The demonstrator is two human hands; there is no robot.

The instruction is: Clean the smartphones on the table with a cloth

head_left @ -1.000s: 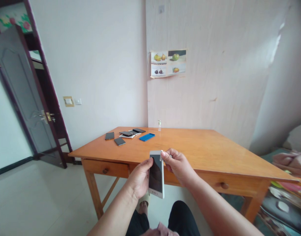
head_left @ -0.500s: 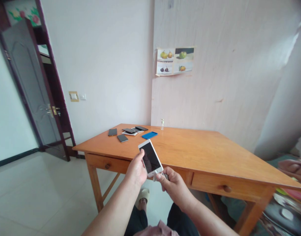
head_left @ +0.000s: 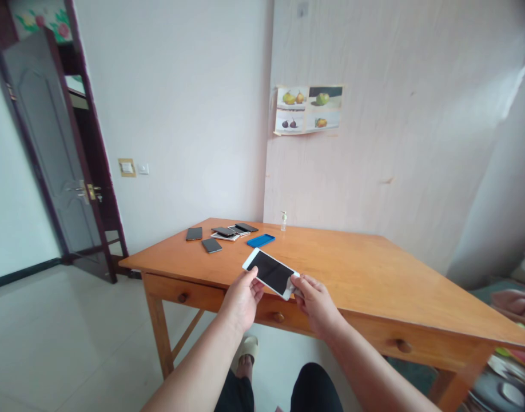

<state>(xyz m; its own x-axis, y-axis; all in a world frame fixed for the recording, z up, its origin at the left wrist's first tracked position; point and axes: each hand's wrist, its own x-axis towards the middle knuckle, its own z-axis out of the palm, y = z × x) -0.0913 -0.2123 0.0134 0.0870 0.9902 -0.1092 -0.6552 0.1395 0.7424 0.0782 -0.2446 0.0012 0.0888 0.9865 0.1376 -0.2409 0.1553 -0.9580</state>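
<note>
A white smartphone (head_left: 270, 272) with a dark screen is held over the table's front edge, screen up and slanting down to the right. My left hand (head_left: 242, 298) grips its near long side, thumb on the glass and fingers underneath. At the phone's right end, my right hand (head_left: 317, 302) is closed on a small pale crumpled cloth (head_left: 290, 286), pressed against that end with the thumb on top. The fingers below are partly hidden. Beyond the phone, a blue phone case (head_left: 261, 240) lies on the wooden table (head_left: 352, 263).
Several dark phones (head_left: 211, 245) lie at the table's back left, some stacked on white ones. A small clear pump bottle (head_left: 283, 221) stands near the wall. Drawers with round knobs (head_left: 403, 345) line the table's front. Piled items are at the right.
The phone has turned from steeply upright to a flatter slant, its lower end swinging right and up. My right hand has moved up and right with it, still at that end.
</note>
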